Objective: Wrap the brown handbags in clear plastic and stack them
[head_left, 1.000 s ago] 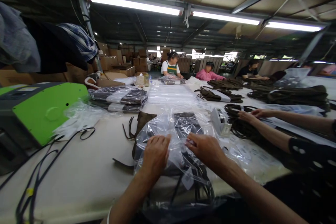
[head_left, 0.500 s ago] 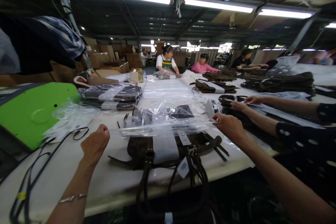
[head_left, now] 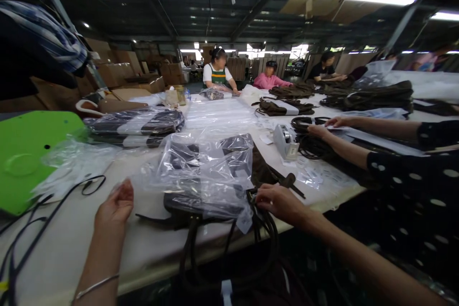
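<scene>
A dark brown handbag lies flat at the near side of the table, its looped handles hanging over the edge. A clear plastic bag covers much of its body, and a white paper band shows through. My left hand is closed at the plastic's left side, fingers curled on its thin edge. My right hand pinches the plastic's near right edge beside the handle fittings; its fingertips are partly hidden. The bag's right end, with a strap, lies outside the plastic.
A tape dispenser stands right of the bag. Wrapped bags are stacked at left, near a green machine and black cables. A co-worker's hands handle another bag at right. More people sit or stand across the table.
The plastic has come nearer, down over the handbag's body and tag. My right hand has moved down and left, my left hand slightly left and down. The view has shifted a little.
</scene>
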{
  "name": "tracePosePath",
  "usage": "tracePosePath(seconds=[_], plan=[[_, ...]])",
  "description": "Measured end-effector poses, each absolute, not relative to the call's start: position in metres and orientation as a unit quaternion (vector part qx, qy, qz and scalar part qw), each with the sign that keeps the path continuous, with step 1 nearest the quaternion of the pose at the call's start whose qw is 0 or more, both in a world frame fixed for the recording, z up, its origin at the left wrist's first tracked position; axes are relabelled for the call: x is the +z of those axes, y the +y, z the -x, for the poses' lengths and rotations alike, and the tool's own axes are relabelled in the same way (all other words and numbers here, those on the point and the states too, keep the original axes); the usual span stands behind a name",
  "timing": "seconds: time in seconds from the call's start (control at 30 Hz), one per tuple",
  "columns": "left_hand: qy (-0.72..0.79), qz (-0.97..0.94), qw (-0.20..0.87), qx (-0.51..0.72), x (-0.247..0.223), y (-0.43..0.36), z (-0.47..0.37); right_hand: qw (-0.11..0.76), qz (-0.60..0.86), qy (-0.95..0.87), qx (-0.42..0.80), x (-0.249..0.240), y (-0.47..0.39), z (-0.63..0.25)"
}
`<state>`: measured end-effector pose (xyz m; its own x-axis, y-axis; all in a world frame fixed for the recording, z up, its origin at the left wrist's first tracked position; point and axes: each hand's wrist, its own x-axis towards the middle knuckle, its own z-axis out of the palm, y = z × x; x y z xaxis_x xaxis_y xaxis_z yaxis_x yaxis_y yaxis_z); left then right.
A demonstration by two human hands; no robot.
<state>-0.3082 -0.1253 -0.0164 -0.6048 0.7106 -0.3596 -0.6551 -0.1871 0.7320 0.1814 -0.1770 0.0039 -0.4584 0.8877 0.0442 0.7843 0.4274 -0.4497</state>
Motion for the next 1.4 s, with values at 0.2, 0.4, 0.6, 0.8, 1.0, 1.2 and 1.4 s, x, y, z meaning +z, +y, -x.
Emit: tracePosePath(seconds=[0.2, 0.4, 0.6, 0.8, 1.0, 1.2, 1.4], plan=[[0.474, -0.025, 0.399, 0.784, -0.049, -0.13, 0.297, -0.02, 0.484, -0.874, 0.03, -0.001, -0.177, -0.149], [0.473, -0.048, 0.38, 0.794, -0.056, -0.137, 0.294, -0.043, 0.529, -0.848, 0.004, -0.004, -0.176, -0.141], [0.464, -0.051, 0.384, 0.796, -0.049, -0.14, 0.286, -0.026, 0.377, -0.926, -0.024, -0.012, -0.18, -0.157], [0.455, -0.048, 0.378, 0.805, -0.05, -0.139, 0.285, 0.0, 0.331, -0.939, -0.089, -0.029, -0.186, -0.144], [0.454, -0.052, 0.376, 0.806, -0.052, -0.14, 0.289, 0.007, 0.372, -0.923, 0.101, -0.023, -0.174, -0.15], [0.448, -0.066, 0.389, 0.802, -0.056, -0.14, 0.292, 0.128, 0.35, -0.829, 0.417, 0.011, -0.154, -0.181], [0.453, -0.074, 0.386, 0.8, -0.057, -0.14, 0.293, 0.269, 0.59, -0.568, 0.507, 0.004, -0.115, -0.194]])
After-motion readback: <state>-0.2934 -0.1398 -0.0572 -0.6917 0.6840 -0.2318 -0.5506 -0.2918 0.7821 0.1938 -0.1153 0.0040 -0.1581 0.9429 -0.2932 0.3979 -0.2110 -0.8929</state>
